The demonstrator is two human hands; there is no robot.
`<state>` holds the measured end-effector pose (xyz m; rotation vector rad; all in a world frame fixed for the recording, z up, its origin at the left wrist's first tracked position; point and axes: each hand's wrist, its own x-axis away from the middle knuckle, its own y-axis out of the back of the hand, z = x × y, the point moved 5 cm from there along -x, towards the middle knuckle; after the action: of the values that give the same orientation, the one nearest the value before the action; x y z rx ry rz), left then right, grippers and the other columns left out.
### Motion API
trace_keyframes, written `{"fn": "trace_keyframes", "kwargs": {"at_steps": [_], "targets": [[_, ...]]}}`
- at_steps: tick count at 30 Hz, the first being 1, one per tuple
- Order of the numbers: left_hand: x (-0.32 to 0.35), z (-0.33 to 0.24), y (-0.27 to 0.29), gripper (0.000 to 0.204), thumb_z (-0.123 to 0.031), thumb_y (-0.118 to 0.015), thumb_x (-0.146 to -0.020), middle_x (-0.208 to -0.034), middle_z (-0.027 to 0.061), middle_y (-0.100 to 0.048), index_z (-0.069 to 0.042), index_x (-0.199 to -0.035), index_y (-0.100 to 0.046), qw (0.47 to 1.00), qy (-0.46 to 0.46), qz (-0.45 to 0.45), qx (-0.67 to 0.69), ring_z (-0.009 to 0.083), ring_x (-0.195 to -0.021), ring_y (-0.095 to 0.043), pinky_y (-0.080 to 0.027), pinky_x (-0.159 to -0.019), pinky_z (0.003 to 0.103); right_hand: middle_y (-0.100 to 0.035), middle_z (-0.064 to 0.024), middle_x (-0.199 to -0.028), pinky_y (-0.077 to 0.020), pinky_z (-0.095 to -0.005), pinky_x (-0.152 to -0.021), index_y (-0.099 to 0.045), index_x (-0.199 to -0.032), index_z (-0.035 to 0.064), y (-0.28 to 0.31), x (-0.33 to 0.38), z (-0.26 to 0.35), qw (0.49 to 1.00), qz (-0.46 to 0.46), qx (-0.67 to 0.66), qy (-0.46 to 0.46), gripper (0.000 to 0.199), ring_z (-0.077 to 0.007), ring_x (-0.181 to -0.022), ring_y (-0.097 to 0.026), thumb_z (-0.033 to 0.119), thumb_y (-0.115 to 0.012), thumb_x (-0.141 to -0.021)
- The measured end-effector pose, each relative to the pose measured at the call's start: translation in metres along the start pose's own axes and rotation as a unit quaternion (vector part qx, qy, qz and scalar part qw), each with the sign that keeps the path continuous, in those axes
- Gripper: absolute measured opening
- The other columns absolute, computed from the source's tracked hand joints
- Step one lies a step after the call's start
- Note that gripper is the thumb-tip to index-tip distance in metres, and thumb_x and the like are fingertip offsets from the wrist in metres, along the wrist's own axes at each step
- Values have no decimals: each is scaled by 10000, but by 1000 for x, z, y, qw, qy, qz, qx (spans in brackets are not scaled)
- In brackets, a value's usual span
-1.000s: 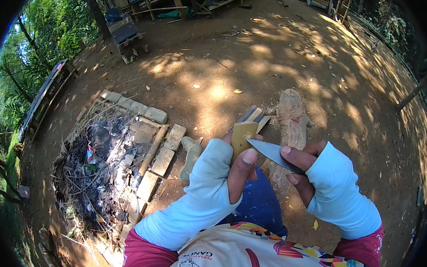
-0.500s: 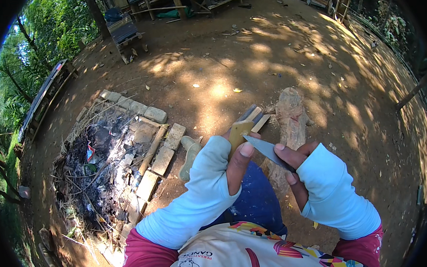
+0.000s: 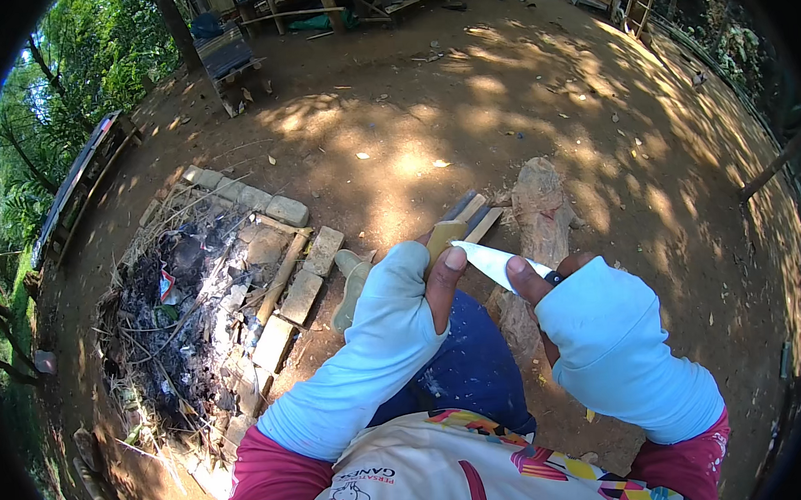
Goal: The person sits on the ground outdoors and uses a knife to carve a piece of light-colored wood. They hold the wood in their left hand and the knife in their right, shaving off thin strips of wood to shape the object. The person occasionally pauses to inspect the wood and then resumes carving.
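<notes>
My left hand (image 3: 442, 289) is closed round a small yellowish piece of wood (image 3: 443, 236), its thumb pressed up close to the near side. In my right hand (image 3: 533, 285) is a knife (image 3: 488, 262), gripped by its dark handle with the thumb along the blade. The blade points left, and its tip meets the wood beside my left thumb. Bright light glares off the blade. Light blue sleeves cover much of both hands, so the left fingers are mostly hidden. Just beyond the wood lie several flat wooden strips (image 3: 479, 218), dark and pale.
To the left is an ash-filled fire pit (image 3: 183, 291) edged with bricks (image 3: 304, 297). A greenish shoe (image 3: 352, 294) lies between the bricks and my left arm. A rough log (image 3: 541, 209) lies ahead to the right on brown soil. Low benches (image 3: 233, 54) stand farther off.
My right hand has rolled the knife, so the blade has gone from grey to bright white and lies slightly more to the left. The wood has tilted a little in my left hand.
</notes>
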<state>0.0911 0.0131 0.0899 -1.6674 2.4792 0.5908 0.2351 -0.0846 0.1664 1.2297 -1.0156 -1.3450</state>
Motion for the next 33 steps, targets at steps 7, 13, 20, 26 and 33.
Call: {"fn": "trace_keyframes", "kwargs": {"at_steps": [7, 13, 20, 26, 33], "targets": [[-10, 1, 3, 438, -387, -574, -986, -591, 78, -461, -6, -777, -521, 986, 9, 50, -161, 143, -560, -426, -354, -506, 341, -537, -61, -611, -467, -408, -452, -647, -1208, 139, 3, -11, 2, 995, 65, 70, 3, 308, -253, -482, -575, 322, -542, -983], [-16, -6, 1, 412, -376, -612, -961, -635, 147, -503, -13, -788, -518, 964, -41, 72, -254, 269, -566, -502, -385, -530, 403, -524, -59, -600, -457, -408, -418, -610, -1239, 80, -2, -5, 1, 966, -14, 211, 149, 332, -242, -491, -581, 287, -469, -1021], [-19, -9, 5, 322, -323, -654, -921, -711, 189, -554, -23, -867, -552, 952, -107, 126, -258, 404, -675, -568, -436, -596, 454, -534, -76, -602, -445, -425, -409, -593, -1231, 64, 0, -5, -6, 967, -28, 173, 185, 333, -263, -514, -592, 285, -468, -1016], [-32, -9, 2, 301, -331, -644, -916, -773, 202, -612, -33, -931, -612, 903, 14, 286, -320, 414, -753, -625, -472, -647, 460, -501, -127, -505, -456, -449, -437, -662, -773, 32, 18, -17, 24, 985, 31, 162, 47, 500, -317, -473, -576, 413, -448, -1017], [-34, -8, -10, 299, -302, -651, -902, -822, 193, -659, -79, -1101, -664, 800, 40, 448, -397, 364, -741, -654, -492, -658, 410, -581, -125, -720, -486, -398, -553, -671, -848, -12, -1, -16, 13, 938, 155, 210, 229, 124, -240, -686, -639, 77, -637, -769]]}}
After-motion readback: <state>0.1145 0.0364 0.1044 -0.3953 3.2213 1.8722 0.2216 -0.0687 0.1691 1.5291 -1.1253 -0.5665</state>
